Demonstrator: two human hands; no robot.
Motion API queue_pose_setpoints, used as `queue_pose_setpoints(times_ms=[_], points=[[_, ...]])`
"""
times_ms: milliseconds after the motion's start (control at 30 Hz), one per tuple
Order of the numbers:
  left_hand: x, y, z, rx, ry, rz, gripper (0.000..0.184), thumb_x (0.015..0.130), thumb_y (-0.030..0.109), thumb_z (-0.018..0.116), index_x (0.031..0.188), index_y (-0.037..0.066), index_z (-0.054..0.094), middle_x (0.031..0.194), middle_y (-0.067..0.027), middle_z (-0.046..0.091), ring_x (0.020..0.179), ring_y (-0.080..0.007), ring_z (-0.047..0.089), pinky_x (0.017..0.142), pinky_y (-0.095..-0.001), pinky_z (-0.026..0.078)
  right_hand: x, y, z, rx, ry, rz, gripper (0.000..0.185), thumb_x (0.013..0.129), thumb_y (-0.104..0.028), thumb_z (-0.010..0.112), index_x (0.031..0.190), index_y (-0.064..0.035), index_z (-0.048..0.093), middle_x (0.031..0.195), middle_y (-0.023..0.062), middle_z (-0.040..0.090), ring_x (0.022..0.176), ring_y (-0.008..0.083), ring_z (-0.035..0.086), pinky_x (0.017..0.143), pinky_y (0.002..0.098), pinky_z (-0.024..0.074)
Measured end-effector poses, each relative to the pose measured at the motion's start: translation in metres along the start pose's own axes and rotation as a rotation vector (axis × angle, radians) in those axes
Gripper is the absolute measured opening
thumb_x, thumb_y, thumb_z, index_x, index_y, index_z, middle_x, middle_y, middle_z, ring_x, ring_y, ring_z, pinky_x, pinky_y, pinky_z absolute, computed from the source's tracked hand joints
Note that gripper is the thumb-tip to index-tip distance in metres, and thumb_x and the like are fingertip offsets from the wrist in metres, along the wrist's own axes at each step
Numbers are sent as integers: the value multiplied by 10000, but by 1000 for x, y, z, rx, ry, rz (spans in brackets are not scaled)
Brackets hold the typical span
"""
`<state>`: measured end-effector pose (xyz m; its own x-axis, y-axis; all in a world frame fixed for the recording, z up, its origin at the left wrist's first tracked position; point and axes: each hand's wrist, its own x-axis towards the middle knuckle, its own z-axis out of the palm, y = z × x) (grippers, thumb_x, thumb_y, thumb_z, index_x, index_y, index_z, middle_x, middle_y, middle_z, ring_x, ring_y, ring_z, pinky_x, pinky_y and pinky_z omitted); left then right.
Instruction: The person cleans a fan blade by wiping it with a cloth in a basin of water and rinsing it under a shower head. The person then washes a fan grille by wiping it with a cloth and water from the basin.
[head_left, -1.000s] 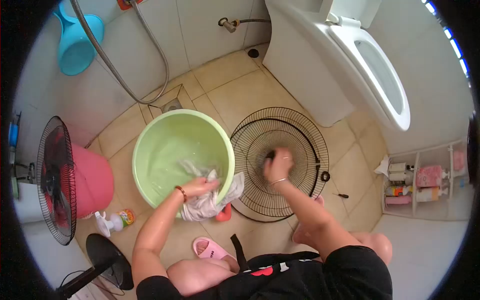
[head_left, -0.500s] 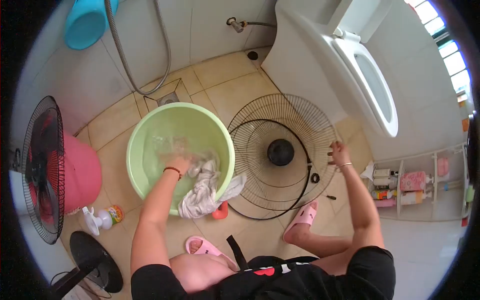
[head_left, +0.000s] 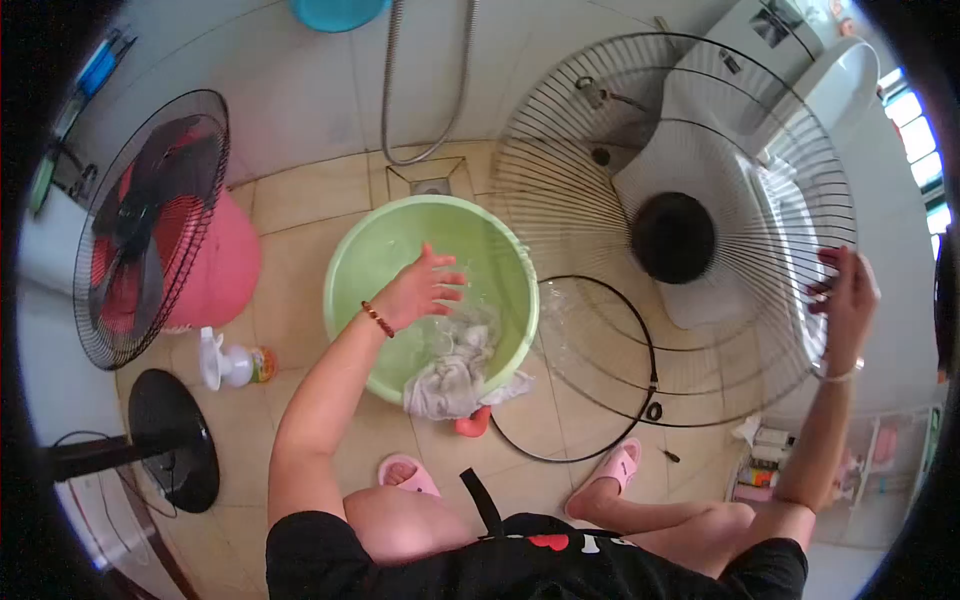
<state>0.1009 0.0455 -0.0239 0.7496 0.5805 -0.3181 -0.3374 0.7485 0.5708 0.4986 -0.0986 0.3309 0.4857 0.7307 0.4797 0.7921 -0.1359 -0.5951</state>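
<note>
"Two hands were in view: what was the condition of each?"

"The right hand [head_left: 848,290], at the right side of the frame, had its fingers closed on the rim of a wire guard [head_left: 674,238], though blur hid their exact placing. The left hand [head_left: 415,295], left of centre, had its fingers spread apart, gripping nothing, above the green basin [head_left: 375,230]"

"Position of the guard?"

"Upper right of the frame, held up by one edge and overlapping the toilet [head_left: 850,90] from this viewpoint. Whether its wires touched the toilet could not be told"

"Any finding on the handling?"

"One-sided support was, in my judgement, the weak point. A broad guard held at a single edge was liable to swing or sag; a second hold on the opposite rim would have steadied it"

"And the grip itself?"

"Holding the outer rim was judged better than hooking the thin spokes, which could bend"

"Hazards nearby?"

"Three items were noted: a black ring [head_left: 653,386] right of centre, a small dark tool [head_left: 671,456] below and right of it, and a pale cloth [head_left: 452,380] draped over the basin's lower rim. Keeping the guard level and clear of all three appeared sound practice"
</note>
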Motion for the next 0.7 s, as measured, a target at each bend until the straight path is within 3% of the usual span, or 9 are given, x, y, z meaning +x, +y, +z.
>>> queue_pose_setpoints(times_ms=[100, 200, 300, 367, 400, 433, 467, 567, 700], points=[[-38, 1, 20, -203, -278, 173, 580, 921, 428, 427, 1362, 82, 279, 1336, -224, 390, 1177, -382, 454, 903, -599, 410, -11, 21, 82, 244, -139, 136, 354, 951, -305, 449, 901, 15, 594, 849, 104, 649, 495, 126, 593, 376, 228, 450], [-76, 15, 29, -279, -163, 222, 501, 905, 198, 419, 1351, 16, 282, 1339, -233, 379, 1196, -399, 434, 940, -606, 387, -41, 20, 172, 531, -203, 180, 347, 954, -298, 443, 885, 6, 595, 846, 95, 649, 504, 130, 592, 375, 238, 457], [-120, 28, -8, -46, 112, 487, 604, 783, 45, 406, 1369, 13, 262, 1352, -242, 367, 1224, -419, 397, 926, -645, 370, -65, 48, 247, 906, -694, 431, 472, 942, -425, 418, 1102, 13, 494, 962, 147, 629, 867, 217, 619, 780, 371, 512], [-145, 33, -8, 9, 272, 533, 624, 733, 7, 371, 1350, -15, 277, 1322, -247, 399, 1202, -403, 429, 896, -601, 424, -105, 96, 314, 994, -937, 697, 459, 921, -309, 504, 1175, 64, 422, 995, 169, 615, 875, 245, 619, 794, 351, 498], [-155, 35, -8, 35, 353, 560, 636, 708, -12, 354, 1340, -29, 284, 1307, -249, 416, 1191, -395, 445, 881, -579, 451, -116, 104, 336, 389, -1259, 294, 531, 860, -193, 575, 1233, 93, 328, 1043, 172, 597, 878, 242, 616, 776, 311, 494], [-159, 35, -9, 65, 387, 588, 627, 713, -8, 356, 1336, -35, 286, 1299, -251, 424, 1189, -388, 449, 875, -569, 461, -141, 82, 327, 423, -1240, 226, 769, 801, -169, 634, 1335, 105, 153, 1088, 203, 578, 917, 293, 610, 813, 294, 469], [-161, 33, -12, 93, 422, 613, 618, 719, -3, 359, 1332, -41, 288, 1290, -252, 432, 1187, -381, 453, 868, -559, 470, -159, 80, 332, 230, -1280, 69, 786, 796, -180, 643, 1353, 95, 162, 1163, 225, 527, 1001, 322, 569, 861, 318, 446], [-162, 23, -23, 77, 500, 673, 593, 733, -5, 365, 1322, -36, 305, 1292, -249, 433, 1185, -348, 465, 862, -532, 490, -196, 94, 374, -74, -1211, -128, 856, 791, -315, 629, 1398, 51, 148, 1305, 247, 415, 1177, 363, 447, 990, 395, 342], [-142, 9, -29, 34, 515, 689, 562, 750, -24, 373, 1310, -26, 329, 1295, -244, 426, 1184, -346, 465, 870, -538, 487, -207, 18, 336, -939, -1562, -572, 990, 767, -621, 482, 1419, 21, 105, 1453, 220, 210, 1345, 377, 197, 1104, 487, 88]])
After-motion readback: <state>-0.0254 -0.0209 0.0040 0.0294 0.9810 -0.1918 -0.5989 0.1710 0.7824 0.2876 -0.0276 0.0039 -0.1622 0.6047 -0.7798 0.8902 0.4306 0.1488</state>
